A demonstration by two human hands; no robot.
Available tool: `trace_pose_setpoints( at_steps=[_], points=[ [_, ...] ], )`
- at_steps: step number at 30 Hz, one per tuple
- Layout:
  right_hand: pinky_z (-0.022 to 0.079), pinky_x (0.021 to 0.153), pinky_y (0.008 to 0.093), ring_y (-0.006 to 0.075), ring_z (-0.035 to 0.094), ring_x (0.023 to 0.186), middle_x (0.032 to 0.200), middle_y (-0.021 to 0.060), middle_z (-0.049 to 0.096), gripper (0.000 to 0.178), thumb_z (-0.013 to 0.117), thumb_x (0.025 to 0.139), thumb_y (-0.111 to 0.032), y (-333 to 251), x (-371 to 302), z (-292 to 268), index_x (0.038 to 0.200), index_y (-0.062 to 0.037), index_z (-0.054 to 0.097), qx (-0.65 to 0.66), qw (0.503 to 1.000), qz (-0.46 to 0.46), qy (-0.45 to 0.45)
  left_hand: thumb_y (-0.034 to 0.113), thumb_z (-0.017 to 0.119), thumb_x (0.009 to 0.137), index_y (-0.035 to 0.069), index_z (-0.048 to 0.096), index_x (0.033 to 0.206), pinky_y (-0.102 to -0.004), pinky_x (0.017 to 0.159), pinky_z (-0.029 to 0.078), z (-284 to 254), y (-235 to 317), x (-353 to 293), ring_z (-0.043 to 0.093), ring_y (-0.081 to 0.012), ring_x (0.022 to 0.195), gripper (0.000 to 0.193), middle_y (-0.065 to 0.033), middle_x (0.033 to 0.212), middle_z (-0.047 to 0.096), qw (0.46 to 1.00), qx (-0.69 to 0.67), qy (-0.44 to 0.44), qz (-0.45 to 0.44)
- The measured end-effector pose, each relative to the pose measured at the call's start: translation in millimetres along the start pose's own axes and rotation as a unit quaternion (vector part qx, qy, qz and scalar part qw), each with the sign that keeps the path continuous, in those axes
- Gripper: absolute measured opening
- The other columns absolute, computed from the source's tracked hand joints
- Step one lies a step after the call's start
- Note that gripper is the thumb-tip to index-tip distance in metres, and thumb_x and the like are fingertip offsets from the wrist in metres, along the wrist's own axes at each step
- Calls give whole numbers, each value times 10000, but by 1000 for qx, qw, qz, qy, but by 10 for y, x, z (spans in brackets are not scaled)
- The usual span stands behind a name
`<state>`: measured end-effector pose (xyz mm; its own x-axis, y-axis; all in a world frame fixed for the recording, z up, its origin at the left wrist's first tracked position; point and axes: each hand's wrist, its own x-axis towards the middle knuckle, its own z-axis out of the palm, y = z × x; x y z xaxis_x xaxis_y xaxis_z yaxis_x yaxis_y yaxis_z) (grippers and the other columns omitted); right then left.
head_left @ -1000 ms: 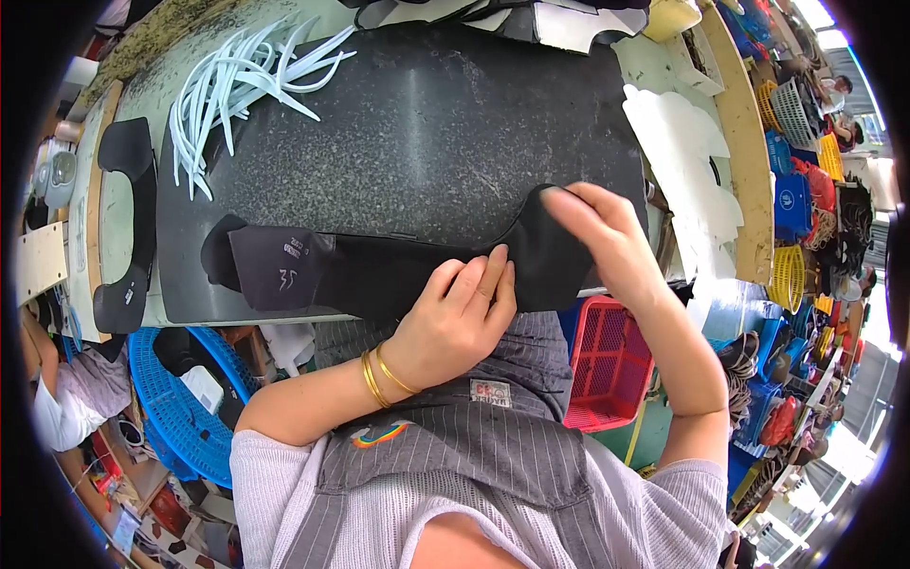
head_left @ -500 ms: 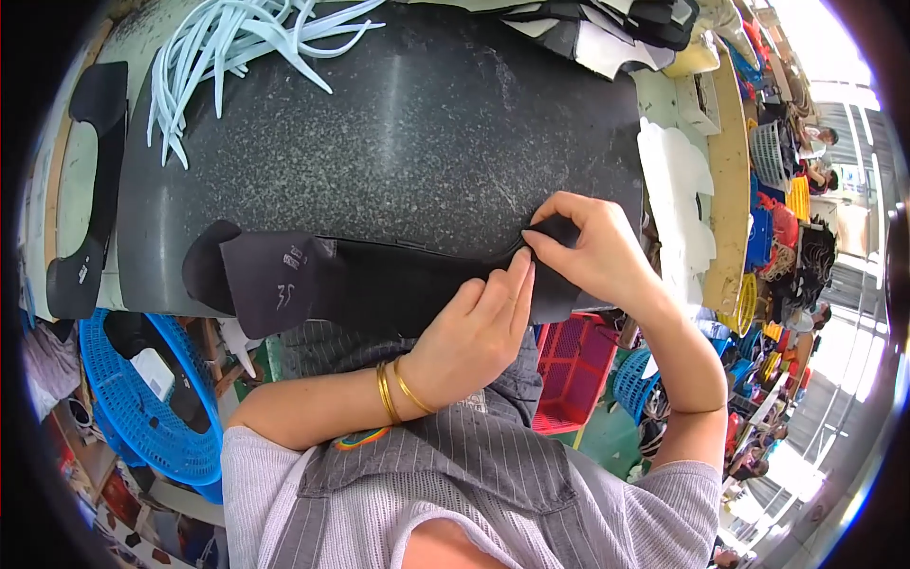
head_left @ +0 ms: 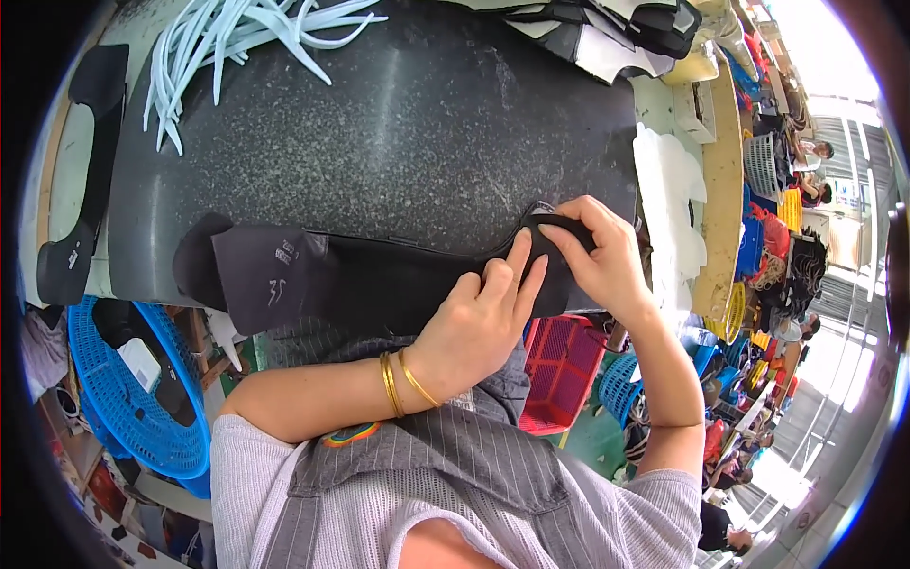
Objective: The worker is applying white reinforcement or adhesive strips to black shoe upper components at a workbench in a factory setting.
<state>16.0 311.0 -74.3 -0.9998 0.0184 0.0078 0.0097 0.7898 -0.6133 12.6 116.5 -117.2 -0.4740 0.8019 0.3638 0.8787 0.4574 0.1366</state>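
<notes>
A long black fabric piece point(head_left: 389, 282) lies along the near edge of a dark, speckled work surface point(head_left: 379, 152). Its left end is a folded-over flap with pale handwritten marks; its right end curves up under my fingers. My right hand point(head_left: 602, 264) pinches the curled rim at that end between thumb and fingers. Beside it, my left hand point(head_left: 479, 318) rests on the piece with fingers stretched and spread, the fingertips close to the rim. Part of the fabric under both hands is hidden.
Light blue strips point(head_left: 242, 43) pile at the far left, near another black cut piece point(head_left: 87, 180). Black and white pieces point(head_left: 607, 47) are stacked at the far right. White scalloped sheets point(head_left: 668, 209) lie along the right edge. Below stand a blue basket point(head_left: 194, 417) and a red crate point(head_left: 564, 370).
My right hand has shifted slightly right and folded the rim back, showing a lighter underside. The left fingers have spread apart and slid toward the rim. The whole view has shifted slightly.
</notes>
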Motion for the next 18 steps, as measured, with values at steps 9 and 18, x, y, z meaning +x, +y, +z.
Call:
trace_pose_setpoints(
  at_steps=[9, 18],
  points=[
    [512, 673, 367, 324, 654, 764, 850, 158, 642, 162, 678, 854, -120, -7, 20, 77, 932, 13, 628, 13, 998, 12, 53, 192, 611, 758, 42, 605, 1284, -248, 621, 483, -10, 54, 18, 547, -213, 881, 547, -217, 1376, 533, 999, 24, -18, -11],
    [526, 759, 360, 326, 667, 843, 892, 170, 664, 196, 666, 839, -109, -51, 132, -89, 975, 29, 639, 156, 979, 92, -94, 159, 559, 850, 17, 630, 1261, -236, 580, 413, 3, 50, 1, 564, -216, 902, 440, -161, 1298, 601, 999, 28, 35, -3]
  ],
)
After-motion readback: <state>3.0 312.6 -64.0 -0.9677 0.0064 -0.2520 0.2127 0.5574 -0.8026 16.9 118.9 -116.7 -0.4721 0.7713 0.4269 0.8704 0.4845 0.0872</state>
